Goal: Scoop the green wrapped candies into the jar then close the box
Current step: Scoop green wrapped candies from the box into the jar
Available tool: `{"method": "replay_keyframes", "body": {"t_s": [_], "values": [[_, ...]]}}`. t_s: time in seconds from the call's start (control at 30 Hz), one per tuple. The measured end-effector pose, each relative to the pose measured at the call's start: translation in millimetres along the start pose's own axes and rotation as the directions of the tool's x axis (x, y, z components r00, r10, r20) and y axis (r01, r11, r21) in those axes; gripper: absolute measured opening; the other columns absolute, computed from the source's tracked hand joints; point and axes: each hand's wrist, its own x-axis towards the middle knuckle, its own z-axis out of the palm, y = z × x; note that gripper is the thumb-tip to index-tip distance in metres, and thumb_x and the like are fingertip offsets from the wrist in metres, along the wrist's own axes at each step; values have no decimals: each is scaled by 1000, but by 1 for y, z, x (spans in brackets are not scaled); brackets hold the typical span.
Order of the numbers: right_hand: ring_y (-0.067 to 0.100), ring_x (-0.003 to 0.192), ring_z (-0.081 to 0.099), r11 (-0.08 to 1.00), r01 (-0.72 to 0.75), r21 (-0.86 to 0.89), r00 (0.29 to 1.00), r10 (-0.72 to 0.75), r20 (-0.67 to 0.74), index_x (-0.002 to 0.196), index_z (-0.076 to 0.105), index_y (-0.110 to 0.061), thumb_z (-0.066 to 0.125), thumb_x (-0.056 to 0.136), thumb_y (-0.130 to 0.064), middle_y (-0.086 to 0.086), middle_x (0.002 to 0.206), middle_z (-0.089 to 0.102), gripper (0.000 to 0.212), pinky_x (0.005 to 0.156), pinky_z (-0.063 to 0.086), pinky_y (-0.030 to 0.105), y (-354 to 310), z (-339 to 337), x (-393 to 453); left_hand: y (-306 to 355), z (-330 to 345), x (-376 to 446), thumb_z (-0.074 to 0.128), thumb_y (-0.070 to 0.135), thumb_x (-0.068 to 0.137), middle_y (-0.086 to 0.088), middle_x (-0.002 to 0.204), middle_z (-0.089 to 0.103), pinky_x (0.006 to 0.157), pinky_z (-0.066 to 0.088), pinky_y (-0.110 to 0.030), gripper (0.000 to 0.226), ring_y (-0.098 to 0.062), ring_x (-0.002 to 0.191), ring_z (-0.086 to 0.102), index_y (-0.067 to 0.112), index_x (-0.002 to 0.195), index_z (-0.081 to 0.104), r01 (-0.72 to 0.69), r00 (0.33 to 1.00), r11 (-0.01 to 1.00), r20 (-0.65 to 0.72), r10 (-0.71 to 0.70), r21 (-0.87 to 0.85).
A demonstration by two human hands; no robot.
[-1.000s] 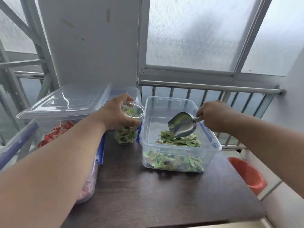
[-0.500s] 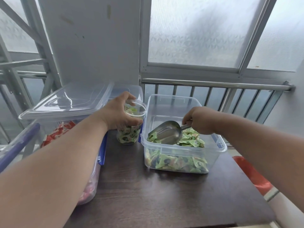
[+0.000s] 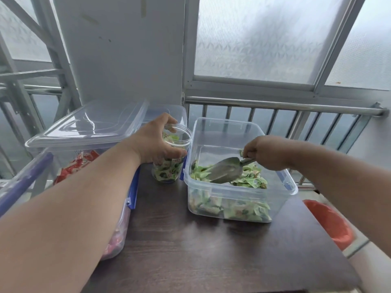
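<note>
scoop [image 3: 227, 170] | lowered from raised | tip now buried in candies [image 3: 249, 179]

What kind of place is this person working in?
Likely an enclosed home balcony or window corner: a frosted window, a metal railing beneath it, and a small dark wooden table set against them.

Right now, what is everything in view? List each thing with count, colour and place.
candy box: one, clear plastic, open, right on the table.
green wrapped candies: many, in the candy box; more in the jar.
scoop: one, metal, dug into the box's candies.
jar: one, clear, open, left of the candy box.
second box: one, clear with blue clips, red wrapped candies inside, far left.
lid: one, clear, atop the second box.
table: one, dark wood.
basin: one, orange, floor at right.
railing: one, metal, under the window.
left hand: grips the jar.
right hand: holds the scoop's handle.
</note>
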Motion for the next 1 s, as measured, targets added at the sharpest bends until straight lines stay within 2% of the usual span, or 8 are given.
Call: {"method": "replay_keyframes", "body": {"t_s": [0.1,0.23,0.33,0.5,0.63,0.73,0.87,1.0], "values": [[23,95,52,996,-76,44,995,79,-65,132,65,-20,47,100,-1,3,119,65,42,78,43,28,-13,13,8,-1,0,1,98,39,74,12,136,61,78,49,-23,83,-17,120,60,33,142,50,4,1000,1000,3,-4,-7],[31,107,60,987,-110,121,989,121,-86,118,69,-18,46,92,0,3,98,62,40,95,49,33,-18,26,14,-1,0,1,98,39,74,13,134,61,75,50,-22,83,-12,115,61,33,141,50,8,1000,1000,1,-8,-18],[28,98,59,988,-120,94,987,129,-95,112,68,-19,48,92,-5,2,101,63,32,85,53,32,-16,18,7,-2,0,2,98,42,73,13,135,61,84,54,-28,86,-13,120,61,33,143,48,9,1000,1000,13,-9,-19],[32,105,68,996,-80,-41,997,80,-17,111,69,-12,51,103,-19,7,110,71,21,105,50,46,-31,22,11,-2,0,3,98,42,73,11,136,62,90,50,-30,86,-15,122,59,32,143,49,4,1000,1000,-3,-4,-6],[31,104,69,982,-161,97,987,158,41,118,71,-11,55,99,-16,9,112,72,25,71,49,29,-32,43,27,-3,0,2,99,42,71,10,136,62,95,56,-35,87,-16,123,60,34,142,49,11,1000,1000,3,-11,-9],[28,91,69,920,-217,327,974,228,7,116,73,-13,52,103,-20,6,96,72,26,74,53,32,-20,44,36,-3,1,2,99,45,70,11,136,62,97,55,-35,91,-16,123,59,34,144,48,-2,1000,1000,1,2,16],[26,70,59,727,-177,664,952,297,-72,112,74,-14,55,103,-20,10,81,69,22,64,45,34,-6,29,39,-4,1,4,99,52,67,11,139,62,101,50,-31,103,-15,123,61,30,151,44,5,1000,999,-16,-5,34],[28,74,63,728,-81,681,937,288,-196,107,72,-25,56,105,-22,12,89,71,17,65,51,41,-1,-3,25,-4,1,2,97,60,64,10,142,61,106,51,-35,114,-15,122,61,29,155,37,23,1000,999,-19,-23,47]]}}
